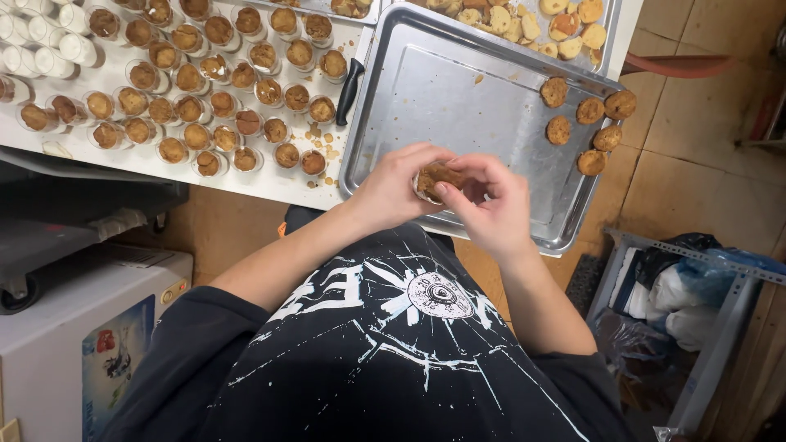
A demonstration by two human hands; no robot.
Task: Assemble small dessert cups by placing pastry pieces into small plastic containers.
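A: What do we see closest to us?

B: We see a black shirt with white lines (pixel 393 344). Just past it, the left hand (pixel 393 190) and the right hand (pixel 491 205) meet over the near edge of a big metal tray (pixel 458 98).

A: What do our hands hold?

B: Both are curled around one small cup with a brown cookie on top (pixel 438 178). The left fingers wrap its side. The right thumb and fingers press on the cookie. Neither hand is spread wide.

A: And further away?

B: We see six round cookies (pixel 585 123) on the tray's right side. A black knife handle (pixel 350 90) lies beside the tray. To the left, many filled cups (pixel 205 90) stand in rows on the white table (pixel 270 184). Farthest off is another tray of pale biscuits (pixel 532 24).
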